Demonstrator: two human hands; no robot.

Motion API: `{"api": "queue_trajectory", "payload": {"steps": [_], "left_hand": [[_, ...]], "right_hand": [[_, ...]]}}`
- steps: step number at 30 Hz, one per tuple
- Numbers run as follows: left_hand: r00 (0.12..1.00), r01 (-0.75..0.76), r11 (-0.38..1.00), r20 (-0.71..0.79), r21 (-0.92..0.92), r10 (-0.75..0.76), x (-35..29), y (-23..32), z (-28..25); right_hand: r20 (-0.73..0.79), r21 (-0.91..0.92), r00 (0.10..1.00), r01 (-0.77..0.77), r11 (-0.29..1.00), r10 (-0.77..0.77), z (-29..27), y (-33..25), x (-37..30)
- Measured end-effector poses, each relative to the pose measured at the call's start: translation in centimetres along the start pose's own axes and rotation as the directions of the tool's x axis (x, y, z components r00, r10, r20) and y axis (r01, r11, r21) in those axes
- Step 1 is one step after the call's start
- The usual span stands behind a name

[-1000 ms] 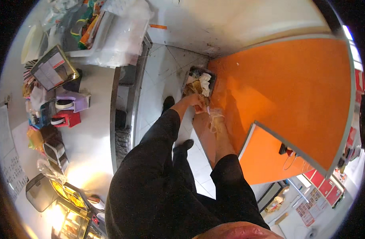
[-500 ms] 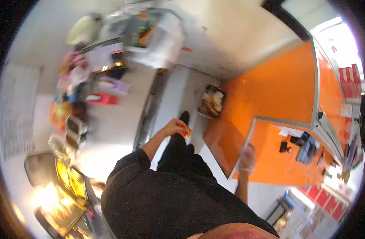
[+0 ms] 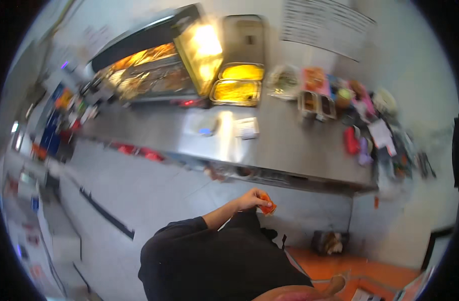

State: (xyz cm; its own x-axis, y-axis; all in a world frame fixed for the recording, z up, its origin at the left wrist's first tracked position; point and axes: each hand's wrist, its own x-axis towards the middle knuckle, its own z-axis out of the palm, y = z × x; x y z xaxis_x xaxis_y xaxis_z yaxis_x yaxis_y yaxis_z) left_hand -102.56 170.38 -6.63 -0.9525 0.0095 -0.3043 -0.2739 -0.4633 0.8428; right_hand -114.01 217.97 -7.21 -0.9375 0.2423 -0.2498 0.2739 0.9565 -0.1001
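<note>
Orange packet [image 3: 267, 205], small and crumpled, sits pinched in the fingertips of the left hand [image 3: 253, 199], held out in front of the person's chest, above the pale floor [image 3: 154, 195] and short of the steel counter [image 3: 284, 140]. The fingers are curled in close around it, thumb pressing it from the side. The bare forearm runs back to a black sleeve [image 3: 189, 236] and dark clothing below.

The right hand [image 3: 336, 284] shows only at the lower edge, low beside the hip, over an orange surface [image 3: 349, 268]; it is blurred and mostly cut off, so I cannot tell how its fingers stand or whether it holds anything.

On the counter lie a white slip [image 3: 247, 128] and a row of small tubs [image 3: 314, 103] with colourful packets [image 3: 359, 100] around them. Two lit trays of yellow food [image 3: 237, 83] glow at the back, next to a glass-fronted warmer [image 3: 149, 70]. A small bin [image 3: 330, 242] stands on the floor near the counter's end.
</note>
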Motion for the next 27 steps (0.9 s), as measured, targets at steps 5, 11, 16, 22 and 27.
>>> {"api": "queue_trajectory", "payload": {"steps": [5, 11, 16, 22, 27], "left_hand": [[0.870, -0.231, 0.969, -0.427, 0.087, 0.246, -16.6, -0.6, -8.1], [0.576, -0.310, 0.931, -0.740, 0.194, 0.347, -40.9, 1.5, -18.9], [0.034, -0.375, 0.884, -0.948, 0.280, 0.315, -56.4, -1.3, -27.7], [-0.187, -0.533, 0.807, -0.966, 0.254, 0.180, -68.3, 0.9, -39.5], [-0.278, -0.548, 0.773, -0.941, 0.321, 0.194, -74.2, 4.7, -49.5]], "right_hand": [[0.309, -0.047, 0.729, 0.653, 0.756, -0.611, 5.0, -15.3, -2.2], [0.437, 0.353, 0.129, 0.886, 0.302, -0.890, 15.5, -40.1, -23.1], [0.515, 0.421, -0.236, 0.907, 0.003, -0.824, 18.6, -53.4, -41.9], [0.632, 0.201, -0.260, 0.965, -0.169, -0.730, 22.0, -64.4, -54.1], [0.840, -0.169, -0.048, 0.923, -0.346, -0.540, 29.6, -78.4, -59.4]]}}
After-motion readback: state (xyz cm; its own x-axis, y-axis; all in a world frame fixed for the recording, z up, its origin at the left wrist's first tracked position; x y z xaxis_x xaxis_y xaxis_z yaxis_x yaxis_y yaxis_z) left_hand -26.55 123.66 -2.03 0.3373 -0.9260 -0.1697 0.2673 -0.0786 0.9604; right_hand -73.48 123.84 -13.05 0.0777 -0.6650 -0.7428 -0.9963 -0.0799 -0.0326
